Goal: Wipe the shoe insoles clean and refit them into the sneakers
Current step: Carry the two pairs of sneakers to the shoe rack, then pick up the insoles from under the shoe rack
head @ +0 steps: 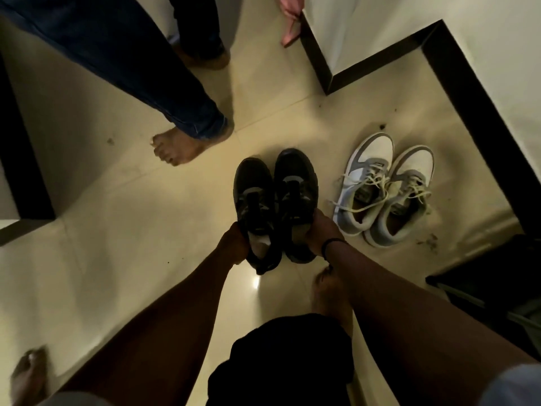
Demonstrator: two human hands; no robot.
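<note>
My black shorts [281,361] fill the bottom of the view, with one of my bare feet [330,300] on the pale tiled floor [131,230] just past them and the other [27,373] off at the lower left corner. Both my arms reach forward and down. My left hand [234,243] curls round the heel collar of the left black sneaker [256,206], thumb side against its outer edge; a pale insole [259,244] shows inside that shoe's opening, right by my fingers. My right hand [319,230], a dark band on its wrist, grips the collar of the right black sneaker [297,197], fingers hooked into the opening. The two black shoes sit side by side, touching, toes pointing away from me; whether their soles rest on the floor I cannot tell.

Just to the right stands a pair of white and grey sneakers [383,189], laces loose, with bits of dark dirt scattered near them. Beyond, a dark skirting [468,92] runs along the white wall. Farther left, another person in blue jeans [123,60] stands barefoot, and a pink cloth [289,22] hangs at the wall corner.
</note>
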